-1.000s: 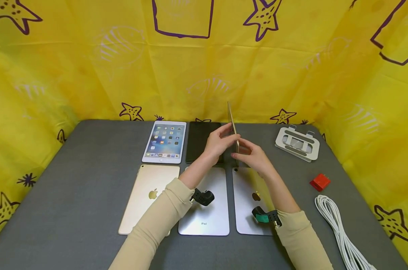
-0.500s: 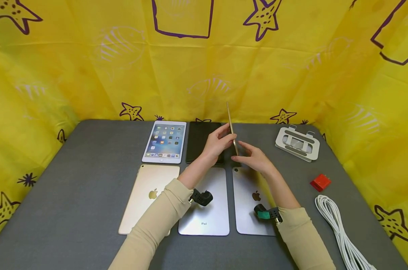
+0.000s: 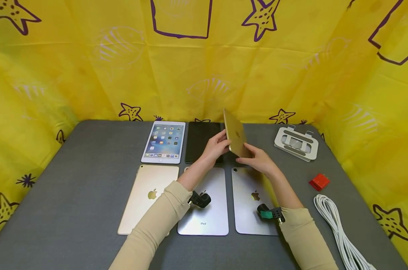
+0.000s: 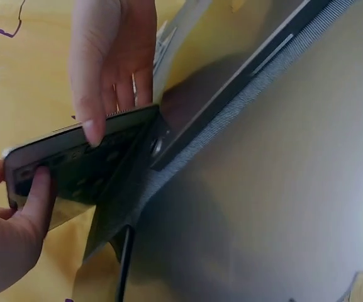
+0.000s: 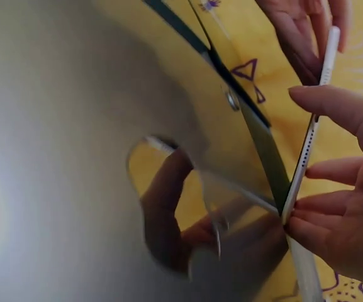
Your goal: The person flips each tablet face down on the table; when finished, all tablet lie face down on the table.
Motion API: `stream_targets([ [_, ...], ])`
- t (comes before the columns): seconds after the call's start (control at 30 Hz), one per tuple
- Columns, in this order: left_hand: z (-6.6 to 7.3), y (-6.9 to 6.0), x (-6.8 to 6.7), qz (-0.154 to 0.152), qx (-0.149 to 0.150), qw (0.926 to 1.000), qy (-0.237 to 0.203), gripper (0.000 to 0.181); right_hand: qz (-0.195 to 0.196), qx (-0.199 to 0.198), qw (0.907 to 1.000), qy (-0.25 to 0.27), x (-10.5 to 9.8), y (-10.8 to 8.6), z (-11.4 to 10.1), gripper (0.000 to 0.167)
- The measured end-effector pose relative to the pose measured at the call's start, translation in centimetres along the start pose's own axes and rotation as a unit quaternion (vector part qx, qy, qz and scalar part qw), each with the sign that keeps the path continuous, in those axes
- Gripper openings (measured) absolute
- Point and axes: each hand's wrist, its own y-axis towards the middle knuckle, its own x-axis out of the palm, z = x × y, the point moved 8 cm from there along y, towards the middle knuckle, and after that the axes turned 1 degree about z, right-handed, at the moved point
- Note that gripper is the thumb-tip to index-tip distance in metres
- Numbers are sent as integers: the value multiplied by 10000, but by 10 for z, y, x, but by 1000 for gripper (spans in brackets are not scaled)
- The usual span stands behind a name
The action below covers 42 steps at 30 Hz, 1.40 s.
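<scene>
A gold-backed tablet (image 3: 236, 135) is held up, tilted, above the far row of tablets. My left hand (image 3: 215, 146) grips its left edge, the thumb on the near side. My right hand (image 3: 258, 159) pinches the lower right part between thumb and fingers. The left wrist view shows the dark screen side of the tablet (image 4: 99, 157) with a hand at each end. From the right wrist, the tablet's thin edge (image 5: 307, 148) with speaker holes appears between the right thumb and fingers. Behind the left hand lies a black tablet (image 3: 198, 137), partly covered.
A white tablet with a lit screen (image 3: 165, 142) lies at the back left. Nearer are a gold tablet (image 3: 150, 210), a silver iPad (image 3: 204, 215) and another silver tablet (image 3: 246, 217). To the right sit a folding stand (image 3: 296, 142), a red charger (image 3: 319, 182) and a coiled white cable (image 3: 339, 232).
The tablet, seen edge-on before, has turned so its gold back shows towards the right. Half a second ago the right hand stood apart from it; now it holds the lower right part.
</scene>
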Motion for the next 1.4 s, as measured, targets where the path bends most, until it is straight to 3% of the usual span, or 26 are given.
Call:
stream_targets([
  [0.13,-8,0,-2,103,-113,9990,418,56,212,75,9983,-540,-7,-3,7,84],
  [0.3,-11,-2,-2,484,-78,9939,985,45,352,67,9922,-1198,-13,-7,10,87],
  [0.43,-14,-2,-1,731,-160,9908,1129,44,408,84,9876,-1511,-16,-9,12,87],
  [0.63,-18,-5,-1,810,-429,9854,1437,54,556,123,9817,-1819,-21,-8,16,85],
  [0.8,-22,-6,1,771,-525,9821,1638,46,640,166,9783,-1964,-22,-7,20,86],
  [0.83,-22,-5,1,777,-566,9820,1628,41,649,174,9776,-1994,-22,-7,20,85],
  [0.93,-26,-5,5,733,-726,9889,1067,38,651,240,9771,-2013,-22,-7,22,85],
  [1.07,-11,-21,15,485,-838,9953,76,53,632,298,9771,-2009,-21,-8,22,85],
  [1.17,-13,-19,21,220,-789,9966,5,60,601,290,9767,-2041,-21,-9,21,85],
  [1.2,-19,-15,21,231,-791,9966,76,62,588,289,9768,-2039,-21,-10,21,85],
  [1.3,-65,28,13,3,-762,9971,80,67,534,306,9775,-2018,-20,-9,21,85],
  [1.4,-79,40,9,-81,-947,9955,-25,68,508,318,9784,-1978,-19,-9,21,84],
])
